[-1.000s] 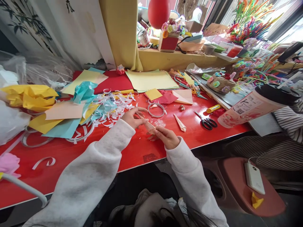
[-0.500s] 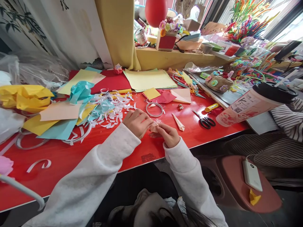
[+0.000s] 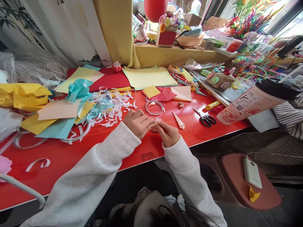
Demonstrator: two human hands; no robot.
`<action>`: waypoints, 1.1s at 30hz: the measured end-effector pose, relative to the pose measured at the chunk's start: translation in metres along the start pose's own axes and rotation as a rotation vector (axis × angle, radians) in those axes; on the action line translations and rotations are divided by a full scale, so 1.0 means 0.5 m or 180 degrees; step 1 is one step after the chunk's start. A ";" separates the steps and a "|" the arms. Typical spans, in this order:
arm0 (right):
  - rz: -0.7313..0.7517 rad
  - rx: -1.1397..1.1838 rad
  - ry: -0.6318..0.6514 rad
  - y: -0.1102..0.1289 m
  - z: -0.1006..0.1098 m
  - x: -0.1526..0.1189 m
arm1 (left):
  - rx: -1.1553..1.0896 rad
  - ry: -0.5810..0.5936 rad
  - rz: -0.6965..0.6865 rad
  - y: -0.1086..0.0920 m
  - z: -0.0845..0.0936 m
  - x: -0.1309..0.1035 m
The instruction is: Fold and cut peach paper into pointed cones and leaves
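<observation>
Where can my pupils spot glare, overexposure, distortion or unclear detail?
Head view: the window looks washed out; head view: the red table catches glare near the scissors; head view: the cup seems stretched toward the right edge, likely lens distortion; head view: the paper piece between the hands is hard to make out.

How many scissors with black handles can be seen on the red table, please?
1. The scissors lie to the right of the right hand, between the folded paper cone and the pink cup. Others may be hidden.

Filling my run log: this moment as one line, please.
left hand: pinching paper | right hand: pinching same paper | paper: mostly hidden | nearby: ring, scissors
</observation>
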State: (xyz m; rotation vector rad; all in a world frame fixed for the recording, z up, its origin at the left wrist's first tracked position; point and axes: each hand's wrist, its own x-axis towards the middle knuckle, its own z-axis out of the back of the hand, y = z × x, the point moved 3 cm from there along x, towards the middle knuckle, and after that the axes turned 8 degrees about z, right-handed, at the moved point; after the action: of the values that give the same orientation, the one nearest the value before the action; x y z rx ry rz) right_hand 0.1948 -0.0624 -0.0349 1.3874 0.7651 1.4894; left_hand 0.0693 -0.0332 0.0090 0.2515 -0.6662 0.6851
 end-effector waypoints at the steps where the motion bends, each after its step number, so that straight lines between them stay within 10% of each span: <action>1: 0.0061 -0.0064 0.0000 0.001 0.000 0.000 | 0.0013 0.0004 0.0001 0.000 0.000 0.000; 13: 0.0714 -0.0839 0.0222 0.028 0.010 0.003 | 0.0078 -0.0006 -0.0113 -0.005 0.006 0.003; 33: 0.0354 -0.0754 0.0313 0.016 0.005 0.006 | 0.0123 -0.0055 -0.0167 -0.014 0.004 0.003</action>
State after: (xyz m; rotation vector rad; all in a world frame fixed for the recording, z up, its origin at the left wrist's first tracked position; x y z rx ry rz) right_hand 0.1958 -0.0631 -0.0262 1.2013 0.5576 1.6866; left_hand 0.0738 -0.0385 0.0115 0.3098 -0.6613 0.6467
